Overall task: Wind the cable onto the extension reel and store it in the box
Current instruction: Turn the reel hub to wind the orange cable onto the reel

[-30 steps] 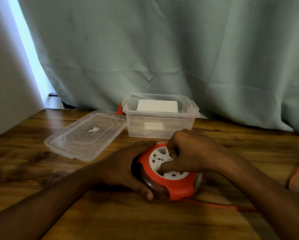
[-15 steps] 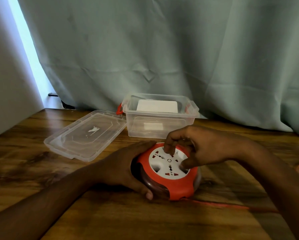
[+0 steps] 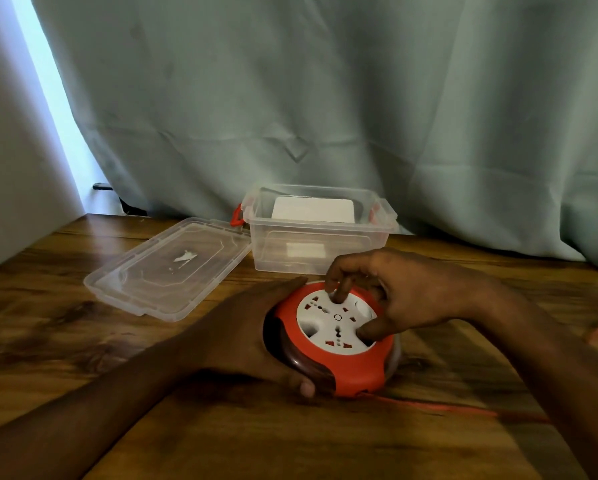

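**Winding the reel, cable still out**

At ten o'clock on the table (image 3: 65,341) lies the clear lid (image 3: 167,268); the open box (image 3: 320,230) stands at twelve. Left hand (image 3: 242,341) cups the reel (image 3: 335,344) at centre, gripping its rim. Right hand (image 3: 394,292) presses fingertips into the white dial. Loose cable (image 3: 446,407) trails toward four o'clock. Best keep the base pinned and turn evenly, so it feeds without snagging.

One reel (image 3: 335,337) sits near the middle of one table (image 3: 83,341), with one red cable (image 3: 446,408) trailing right. Two hands: the left hand (image 3: 252,337) and the right hand (image 3: 401,292). Farther back, one clear box (image 3: 316,244) holds one white block (image 3: 313,209); one lid (image 3: 167,268) lies to its left. One curtain (image 3: 325,98) hangs behind.
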